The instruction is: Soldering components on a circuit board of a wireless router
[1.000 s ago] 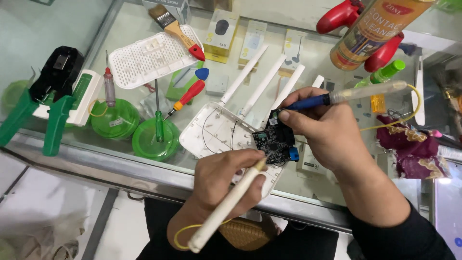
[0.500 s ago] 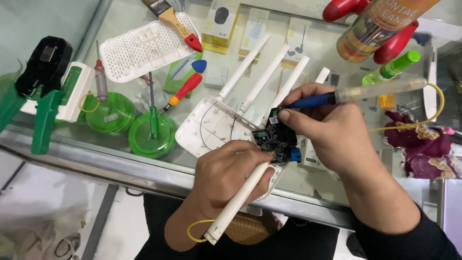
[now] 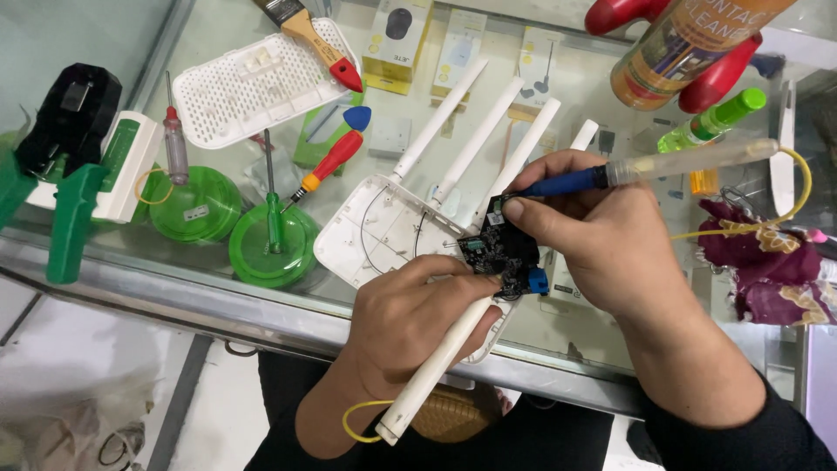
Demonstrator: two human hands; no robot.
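Glass counter (image 3: 113, 253), pale floor (image 3: 78, 349) below

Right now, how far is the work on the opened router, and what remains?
Done: the perforated white cover is off and lies apart on the glass counter. In hand: the left hand steadies the black circuit board over the open white router shell, and the right hand holds a blue-handled tool at the board. Left: the board is not seated and the cover is not back on.
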